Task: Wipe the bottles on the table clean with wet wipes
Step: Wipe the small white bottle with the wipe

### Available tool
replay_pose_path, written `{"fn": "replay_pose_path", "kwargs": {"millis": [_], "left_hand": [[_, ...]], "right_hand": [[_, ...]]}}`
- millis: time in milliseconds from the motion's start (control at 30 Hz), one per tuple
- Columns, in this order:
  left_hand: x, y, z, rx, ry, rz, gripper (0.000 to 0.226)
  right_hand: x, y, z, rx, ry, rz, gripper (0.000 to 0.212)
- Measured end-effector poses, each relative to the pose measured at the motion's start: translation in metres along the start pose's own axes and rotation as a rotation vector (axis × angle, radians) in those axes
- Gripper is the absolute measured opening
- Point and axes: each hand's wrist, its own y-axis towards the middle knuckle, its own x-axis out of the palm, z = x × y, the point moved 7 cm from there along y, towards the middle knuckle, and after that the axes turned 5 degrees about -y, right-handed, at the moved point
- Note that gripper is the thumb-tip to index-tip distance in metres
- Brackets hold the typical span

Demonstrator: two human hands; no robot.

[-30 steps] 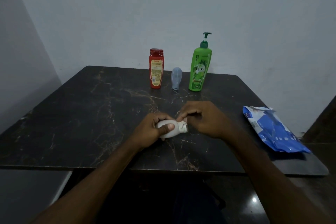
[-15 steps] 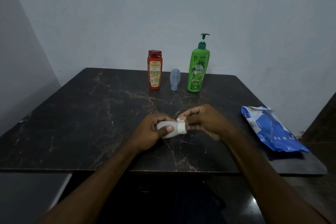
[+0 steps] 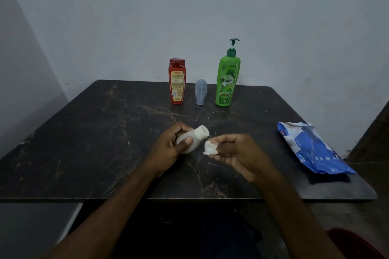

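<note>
Left hand (image 3: pixel 168 149) grips small white bottle (image 3: pixel 192 140) mid-body; right hand (image 3: pixel 233 153) pinches crumpled wet wipe (image 3: pixel 210 148). Bottle looks light, smooth, likely slippery when wet.

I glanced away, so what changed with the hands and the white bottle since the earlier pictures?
The right hand drew the crumpled wet wipe off the cap of the white bottle, rightward, and still pinches it. The left hand still grips the bottle, cap tilted up. Red bottle, small grey bottle, green pump bottle and blue wipes pack stayed put.
</note>
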Motion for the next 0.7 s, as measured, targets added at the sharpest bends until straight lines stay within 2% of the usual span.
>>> {"fn": "replay_pose_path", "kwargs": {"millis": [100,200,300,400,467,600,700], "left_hand": [[-0.001,0.0,-0.001,-0.032,-0.061,0.0,0.026],[0.0,0.001,-0.003,-0.037,-0.044,-0.015,0.023],[0.0,0.001,-0.004,-0.04,-0.002,-0.01,0.03],[0.0,0.001,-0.001,-0.03,0.016,-0.021,0.029],[0.0,0.0,-0.001,-0.031,0.041,-0.02,0.028],[0.001,0.0,0.0,-0.003,0.082,-0.021,0.026],[-0.001,0.001,-0.003,-0.012,0.057,-0.009,0.026]], "right_hand": [[-0.014,-0.01,-0.025,-0.208,-0.019,0.139,0.012],[-0.016,-0.014,-0.044,-0.344,-0.142,0.184,0.025],[-0.01,-0.015,-0.057,-0.428,-0.433,0.2,0.024],[0.005,-0.013,-0.06,-0.509,-0.846,0.173,0.019],[0.015,-0.012,-0.057,-0.572,-1.037,0.153,0.018],[0.023,-0.009,-0.06,-0.666,-1.13,0.162,0.018],[0.018,-0.004,-0.062,-0.644,-1.159,0.206,0.017]]}}
